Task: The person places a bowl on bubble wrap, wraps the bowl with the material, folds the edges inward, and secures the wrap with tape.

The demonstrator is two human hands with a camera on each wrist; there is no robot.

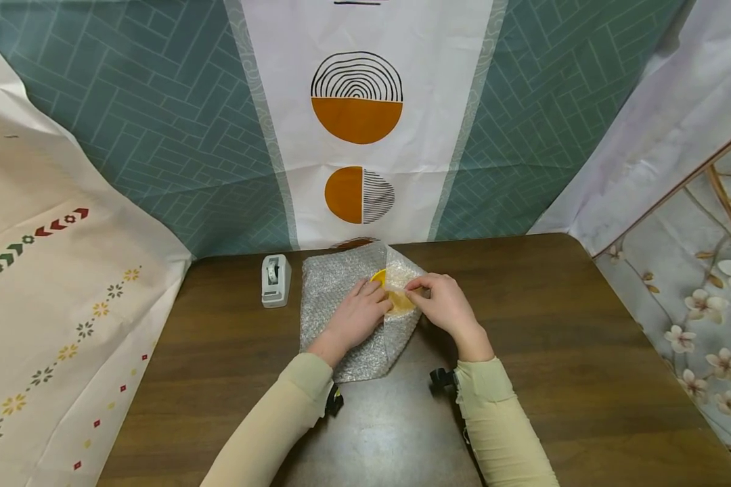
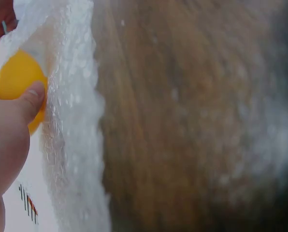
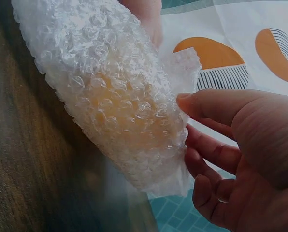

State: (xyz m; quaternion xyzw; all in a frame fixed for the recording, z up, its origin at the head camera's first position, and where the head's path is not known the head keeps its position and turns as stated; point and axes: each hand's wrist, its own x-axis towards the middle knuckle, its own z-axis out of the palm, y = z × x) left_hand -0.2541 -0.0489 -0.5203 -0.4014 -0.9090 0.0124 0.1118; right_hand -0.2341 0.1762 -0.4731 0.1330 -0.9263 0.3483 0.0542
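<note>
A sheet of bubble wrap (image 1: 330,287) lies on the table, its right side folded over a round yellow object (image 1: 378,276). Part of that object shows bare; the rest looks paler through the wrap. My left hand (image 1: 359,312) rests on it with extended fingers, and in the left wrist view the thumb (image 2: 34,94) presses on the yellow surface (image 2: 19,72). With thumb and fingertips, my right hand (image 1: 446,304) pinches the edge of the folded flap. The right wrist view shows this pinch at the border of the bubble wrap (image 3: 110,92).
A white tape dispenser (image 1: 275,281) stands left of the wrap, near the back of the brown wooden table (image 1: 231,379). Patterned cloth hangings (image 1: 176,122) rise behind the table and along both sides.
</note>
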